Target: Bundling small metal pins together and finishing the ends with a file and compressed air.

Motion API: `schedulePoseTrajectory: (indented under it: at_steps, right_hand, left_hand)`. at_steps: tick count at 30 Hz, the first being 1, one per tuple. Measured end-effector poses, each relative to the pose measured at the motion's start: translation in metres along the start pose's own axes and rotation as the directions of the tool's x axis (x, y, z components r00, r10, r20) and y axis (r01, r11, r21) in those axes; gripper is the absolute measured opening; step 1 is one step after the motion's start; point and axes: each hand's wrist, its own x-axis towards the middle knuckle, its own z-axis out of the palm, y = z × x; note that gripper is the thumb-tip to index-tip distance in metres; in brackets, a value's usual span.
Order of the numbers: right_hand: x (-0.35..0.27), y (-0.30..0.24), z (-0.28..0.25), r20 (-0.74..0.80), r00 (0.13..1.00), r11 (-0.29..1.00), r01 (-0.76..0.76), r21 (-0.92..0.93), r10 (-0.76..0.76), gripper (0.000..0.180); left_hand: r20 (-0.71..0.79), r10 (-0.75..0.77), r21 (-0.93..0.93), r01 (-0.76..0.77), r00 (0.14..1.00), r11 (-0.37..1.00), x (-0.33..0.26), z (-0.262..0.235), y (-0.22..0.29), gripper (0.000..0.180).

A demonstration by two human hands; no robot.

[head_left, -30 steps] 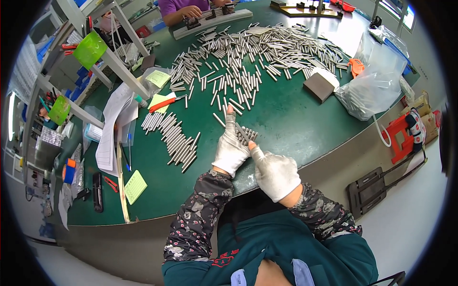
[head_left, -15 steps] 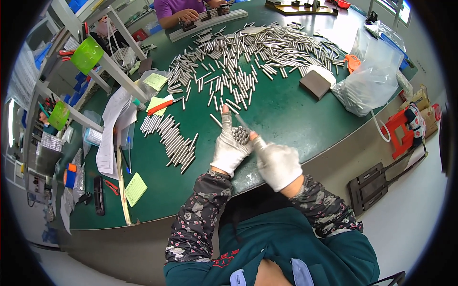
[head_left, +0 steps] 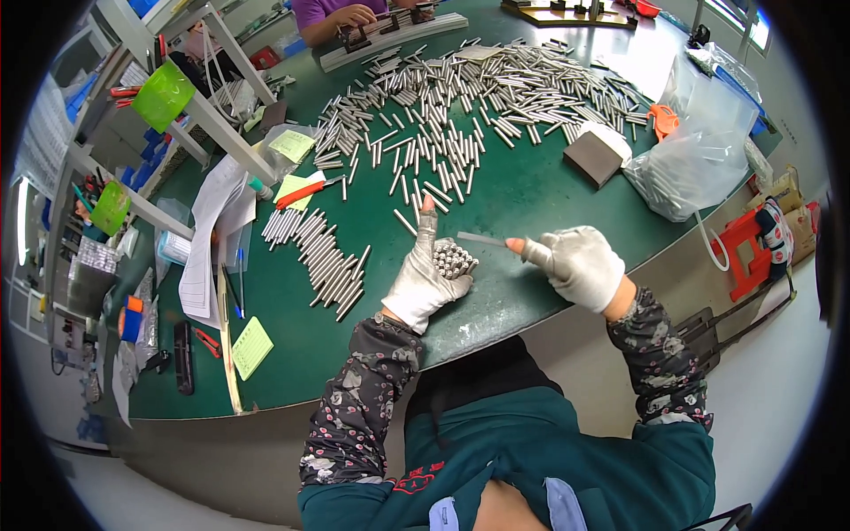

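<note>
My left hand (head_left: 420, 281), in a white glove with a bare fingertip, cups a tight bundle of short metal rods (head_left: 454, 258) near the table's front edge. The rods' round ends face up. To the right of the bundle, my gloved right hand (head_left: 582, 268) grips a thin, flat grey strip (head_left: 481, 239); the strip points left and is apart from the rods. Its exact kind I cannot tell. Some loose metal rods (head_left: 405, 221) lie just beyond my left fingertips.
A large spread of loose rods (head_left: 443, 84) covers the far table. Rows of rods (head_left: 328, 265) lie left, near a red-handled knife (head_left: 301, 195). A brown block (head_left: 592, 159) and a plastic bag of rods (head_left: 682, 173) stand right. Another person's hand (head_left: 354, 16) works at the far side.
My right hand has moved right, away from the bundle, taking the grey strip with it. The strip now lies nearly level. My left hand stays around the rods.
</note>
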Motion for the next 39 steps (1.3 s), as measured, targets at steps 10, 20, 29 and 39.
schedulePoseTrajectory:
  at_steps: [10,20,29,39]
  right_hand:
    - [0.011,0.03,0.007,-0.082,0.981,0.976,0.187,0.113,-0.178,0.039]
    - [0.019,0.042,0.002,-0.02,0.982,0.981,0.186,-0.052,-0.187,0.033]
    - [0.015,0.032,0.009,-0.057,0.967,0.954,0.233,-0.188,-0.247,0.032]
    - [0.001,0.035,0.015,-0.067,0.969,0.95,0.217,-0.222,-0.237,0.042]
  left_hand:
    - [0.033,-0.033,0.05,0.031,0.999,0.998,0.001,0.0,0.002,0.108]
    - [0.06,-0.006,0.119,-0.001,0.998,0.993,0.002,-0.004,-0.005,0.106]
    - [0.086,-0.007,0.137,-0.005,0.996,0.991,0.002,-0.005,-0.006,0.106]
    - [0.067,-0.008,0.206,-0.006,0.998,0.979,0.003,-0.004,0.002,0.101]
